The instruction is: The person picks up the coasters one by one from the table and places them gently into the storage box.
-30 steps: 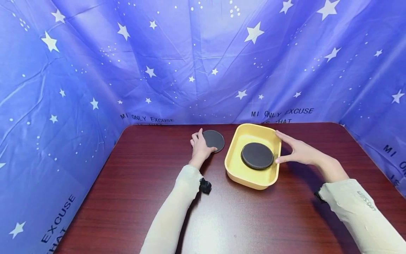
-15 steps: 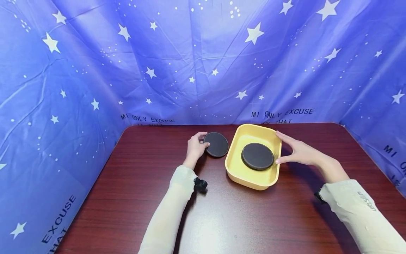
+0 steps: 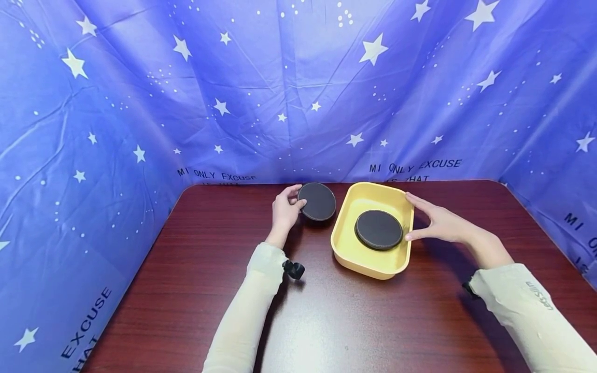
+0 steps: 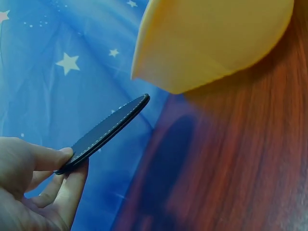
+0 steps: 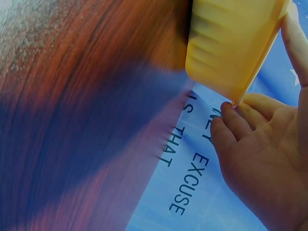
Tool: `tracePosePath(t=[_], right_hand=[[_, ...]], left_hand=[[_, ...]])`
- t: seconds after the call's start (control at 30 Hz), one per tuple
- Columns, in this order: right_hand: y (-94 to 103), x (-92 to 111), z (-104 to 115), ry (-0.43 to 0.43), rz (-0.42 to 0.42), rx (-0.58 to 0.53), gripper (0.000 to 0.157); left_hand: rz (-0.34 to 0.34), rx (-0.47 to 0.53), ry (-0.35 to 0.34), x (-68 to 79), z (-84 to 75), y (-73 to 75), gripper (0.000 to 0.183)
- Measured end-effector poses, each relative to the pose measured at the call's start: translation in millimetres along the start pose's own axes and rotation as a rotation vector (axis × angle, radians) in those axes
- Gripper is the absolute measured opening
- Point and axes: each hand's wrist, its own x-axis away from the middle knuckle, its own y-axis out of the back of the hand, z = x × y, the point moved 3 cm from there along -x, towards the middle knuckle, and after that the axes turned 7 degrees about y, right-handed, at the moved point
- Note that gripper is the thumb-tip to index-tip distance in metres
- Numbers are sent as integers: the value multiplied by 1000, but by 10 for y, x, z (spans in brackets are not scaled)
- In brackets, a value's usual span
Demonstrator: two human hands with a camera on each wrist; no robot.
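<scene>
In the head view my left hand pinches a round black coaster by its left edge, thumb on top. The left wrist view shows that coaster tilted and raised off the table, with pale stitching along its edge. To its right stands a yellow rectangular tub, with another black coaster lying inside; whether more lie beneath it I cannot tell. My right hand touches the tub's right side, thumb and fingers spread apart. Its fingertips meet the tub's corner in the right wrist view.
A reddish-brown wooden table bears everything. Close behind its far edge hangs a blue-purple curtain with white stars and lettering, which also runs along both sides. Black straps show at both wrists.
My left hand, first over the coaster lying on the table, has pinched it by the edge and lifted it. The right hand and tub have stayed put.
</scene>
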Motion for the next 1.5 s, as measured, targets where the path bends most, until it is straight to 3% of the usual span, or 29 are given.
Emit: tracePosePath(t=[0.27, 0.5, 0.93, 1.17, 1.5], right_hand=[[-1, -5, 4, 1, 3, -1, 112], [3, 2, -5, 3, 2, 12, 111], [3, -6, -19, 4, 4, 2, 112], [-3, -4, -23, 9, 2, 10, 112], [-4, -7, -26, 9, 0, 7, 112]], left_hand=[[11, 92, -1, 55, -124, -1, 44], [64, 184, 32, 97, -239, -29, 46], [211, 214, -5, 248, -430, -288, 48], [291, 134, -16, 355, -472, -512, 48], [340, -141, -99, 516, -568, -739, 44]])
